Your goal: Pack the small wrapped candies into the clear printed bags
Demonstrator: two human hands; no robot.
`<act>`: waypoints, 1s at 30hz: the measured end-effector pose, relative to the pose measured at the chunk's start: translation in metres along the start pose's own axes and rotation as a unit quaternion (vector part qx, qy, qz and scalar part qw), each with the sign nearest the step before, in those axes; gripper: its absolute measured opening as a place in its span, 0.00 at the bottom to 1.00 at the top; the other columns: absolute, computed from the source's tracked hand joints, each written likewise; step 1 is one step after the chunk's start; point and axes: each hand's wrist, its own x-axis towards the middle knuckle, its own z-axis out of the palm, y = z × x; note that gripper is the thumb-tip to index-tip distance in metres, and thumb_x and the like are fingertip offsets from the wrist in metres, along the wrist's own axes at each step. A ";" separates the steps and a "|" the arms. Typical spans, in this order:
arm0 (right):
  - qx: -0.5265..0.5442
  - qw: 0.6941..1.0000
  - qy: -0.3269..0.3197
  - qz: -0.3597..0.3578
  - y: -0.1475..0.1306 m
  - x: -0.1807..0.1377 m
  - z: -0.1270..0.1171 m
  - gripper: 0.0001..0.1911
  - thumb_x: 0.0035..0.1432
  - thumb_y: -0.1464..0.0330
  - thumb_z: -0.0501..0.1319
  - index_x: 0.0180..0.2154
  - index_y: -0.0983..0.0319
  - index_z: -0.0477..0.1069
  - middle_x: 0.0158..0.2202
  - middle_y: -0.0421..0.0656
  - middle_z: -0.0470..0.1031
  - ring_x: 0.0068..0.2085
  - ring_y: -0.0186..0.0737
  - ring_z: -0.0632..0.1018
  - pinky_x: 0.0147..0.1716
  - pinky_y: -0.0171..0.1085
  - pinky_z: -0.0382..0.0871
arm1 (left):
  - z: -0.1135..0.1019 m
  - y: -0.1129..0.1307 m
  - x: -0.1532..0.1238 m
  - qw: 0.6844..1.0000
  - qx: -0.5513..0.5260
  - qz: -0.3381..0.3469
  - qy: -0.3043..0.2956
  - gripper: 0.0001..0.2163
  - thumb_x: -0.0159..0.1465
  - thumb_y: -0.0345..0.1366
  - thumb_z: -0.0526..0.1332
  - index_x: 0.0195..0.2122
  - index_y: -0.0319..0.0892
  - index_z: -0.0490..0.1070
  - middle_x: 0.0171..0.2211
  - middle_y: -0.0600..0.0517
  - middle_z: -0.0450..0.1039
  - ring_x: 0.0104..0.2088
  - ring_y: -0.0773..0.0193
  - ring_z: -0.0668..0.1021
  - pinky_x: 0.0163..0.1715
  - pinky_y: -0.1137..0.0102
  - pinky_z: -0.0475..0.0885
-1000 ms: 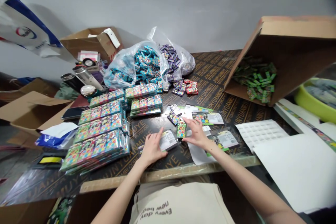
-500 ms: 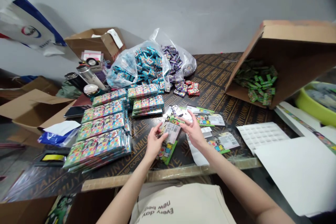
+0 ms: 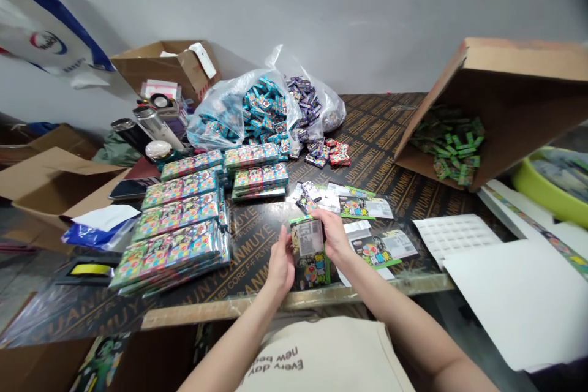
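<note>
Between my two hands is a printed card box (image 3: 310, 251) with a clear-looking panel and green edges, held close to the table's front edge. My left hand (image 3: 281, 263) grips its left side, fingers curled behind it. My right hand (image 3: 334, 236) is closed on its upper right side. Just beyond lie a small dark-and-white packet (image 3: 309, 191) and a flat printed box sleeve (image 3: 366, 207). Another printed sleeve (image 3: 384, 249) lies right of my right hand, over white paper.
Stacked colourful packs (image 3: 179, 226) stand on the left. Behind are plastic bags of blue packets (image 3: 261, 110) and purple packets (image 3: 305, 101), with red packets (image 3: 339, 154) in front. A tilted carton (image 3: 514, 98) with green packets and white sheets (image 3: 509, 300) are at right.
The printed box has turned upright and come slightly nearer to me. My right hand has lowered from above the packet and closed on the box's right side.
</note>
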 end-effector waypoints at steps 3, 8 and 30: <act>0.003 1.000 -0.015 0.004 -0.005 -0.002 0.000 0.08 0.38 0.72 0.59 0.27 0.62 0.68 0.22 0.38 0.75 0.23 0.35 0.73 0.23 0.32 0.64 | 0.008 0.009 0.002 0.998 -0.004 -0.066 0.011 0.16 0.50 0.46 0.64 0.29 0.36 0.73 0.22 0.52 0.75 0.24 0.66 0.76 0.29 0.72 0.69; 0.044 0.998 -0.041 0.009 -0.010 -0.004 -0.008 0.16 0.38 0.75 0.59 0.34 0.60 0.63 0.24 0.37 0.77 0.26 0.38 0.76 0.24 0.32 0.64 | 0.015 0.029 0.013 0.987 0.017 -0.155 -0.030 0.10 0.50 0.41 0.61 0.25 0.37 0.71 0.19 0.54 0.72 0.20 0.67 0.74 0.23 0.74 0.67; -0.185 0.964 -0.133 -0.140 -0.029 -0.008 -0.038 0.10 0.44 0.65 0.65 0.32 0.60 0.77 0.29 0.41 0.77 0.31 0.38 0.75 0.34 0.38 0.68 | 0.029 0.079 0.022 0.900 0.399 0.098 -0.143 0.07 0.43 0.34 0.69 0.23 0.39 0.77 0.21 0.49 0.76 0.22 0.65 0.74 0.26 0.72 0.68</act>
